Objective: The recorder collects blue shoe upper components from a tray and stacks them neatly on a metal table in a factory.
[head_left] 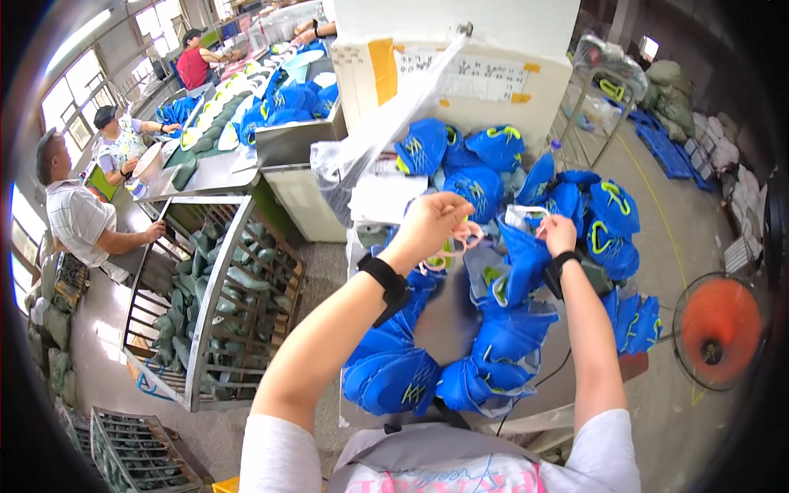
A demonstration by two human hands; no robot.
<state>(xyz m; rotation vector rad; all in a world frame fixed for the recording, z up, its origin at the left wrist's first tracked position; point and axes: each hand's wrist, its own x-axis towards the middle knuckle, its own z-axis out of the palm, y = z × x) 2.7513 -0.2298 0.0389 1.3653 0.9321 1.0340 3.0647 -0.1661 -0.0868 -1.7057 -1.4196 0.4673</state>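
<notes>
My left hand (436, 222) is closed, fingertips pinched, over the middle of the bench. A pale pink looped thing (468, 237) hangs from its fingers; whether it is a cord or a tool's handle I cannot tell. To its right, my right hand (559, 235) is closed at the top of a blue shoe upper (526, 261). A white strip (526, 211) runs along that upper's top edge, up to my right fingers. More blue uppers with yellow-green trim (393, 381) lie stacked around both hands, several of them close to my body.
A clear plastic bag (353, 168) hangs at the bench's left back, before a white panel (452, 25). Left stands a metal cage cart (197, 304) of dark green shoe lasts. An orange fan (715, 329) stands right. Several people work at a far-left line.
</notes>
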